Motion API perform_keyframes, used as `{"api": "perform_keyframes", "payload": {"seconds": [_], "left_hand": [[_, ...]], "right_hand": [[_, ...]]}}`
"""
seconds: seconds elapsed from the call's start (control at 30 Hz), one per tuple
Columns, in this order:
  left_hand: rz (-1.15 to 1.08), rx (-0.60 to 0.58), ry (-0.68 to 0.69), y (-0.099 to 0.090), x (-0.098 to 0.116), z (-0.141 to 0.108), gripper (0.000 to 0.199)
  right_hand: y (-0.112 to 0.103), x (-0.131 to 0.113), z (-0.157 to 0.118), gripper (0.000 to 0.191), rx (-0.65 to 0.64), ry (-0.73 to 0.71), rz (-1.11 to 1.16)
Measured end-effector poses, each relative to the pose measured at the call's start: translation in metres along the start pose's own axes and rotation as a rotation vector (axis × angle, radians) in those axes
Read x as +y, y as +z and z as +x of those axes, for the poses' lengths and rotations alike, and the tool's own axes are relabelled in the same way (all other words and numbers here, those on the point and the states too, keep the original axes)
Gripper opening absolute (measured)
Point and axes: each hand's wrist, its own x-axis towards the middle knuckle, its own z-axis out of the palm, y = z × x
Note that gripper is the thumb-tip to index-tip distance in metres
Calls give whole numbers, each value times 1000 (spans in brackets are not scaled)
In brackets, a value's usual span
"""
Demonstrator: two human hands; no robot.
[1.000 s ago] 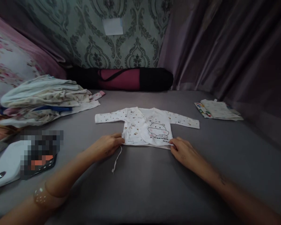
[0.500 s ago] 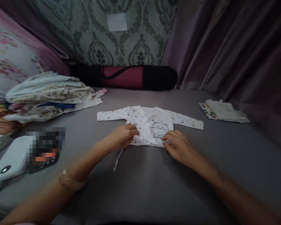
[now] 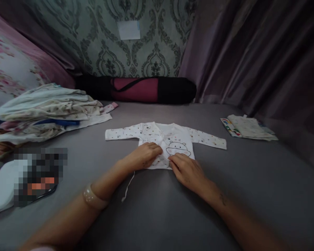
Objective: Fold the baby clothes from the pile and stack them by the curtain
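A small white long-sleeved baby top [image 3: 149, 131] lies spread on the grey sheet, printed with small motifs and an animal face. Its sleeves stretch out to both sides. My left hand [image 3: 146, 155] rests over the lower left front, fingers closed on the fabric. On the lower front, just under the animal print, my right hand [image 3: 185, 170] has its thumb and fingers pinched together at the cloth. A thin white tie string [image 3: 128, 187] trails onto the sheet below my left hand. The fingertips partly cover the garment's front.
Piled clothes [image 3: 52, 108] lie at the left, above a white device [image 3: 5, 184] and a blurred-out dark object [image 3: 42, 177]. Folded clothes [image 3: 251, 127] sit at the right. A black and maroon long bag [image 3: 136, 89] lies along the wall.
My left hand has moved right across the front of the top, and my right hand has moved left and slightly down. They are closer together. The camera view has shifted slightly.
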Motion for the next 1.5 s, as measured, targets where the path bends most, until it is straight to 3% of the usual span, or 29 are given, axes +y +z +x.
{"api": "perform_keyframes", "payload": {"seconds": [0.23,0.4,0.53,0.7,0.97,1.2,1.37,1.43,1.5], "left_hand": [[61,6,48,-1,-4,0,22],[79,126,-43,6,1,3,25],[62,44,-51,20,3,5,44],[83,-90,-87,27,0,0,54],[219,11,-127,20,21,0,36],[106,143,-207,27,24,-4,38],[32,375,-467,3,1,-26,22],[18,383,-569,-4,-7,-42,22],[-25,304,-632,-7,-8,-59,30]], "right_hand": [[-6,7,1,28,-21,-37,136],[0,39,15,36,138,95,81],[13,52,17,60,-23,140,-4],[19,49,14,69,-141,124,-4],[13,48,19,63,-149,150,-89],[15,26,78,55,-102,1,-63],[37,15,108,62,-167,62,-35],[43,16,109,62,-180,78,-43],[46,18,108,63,-175,74,-51]]}}
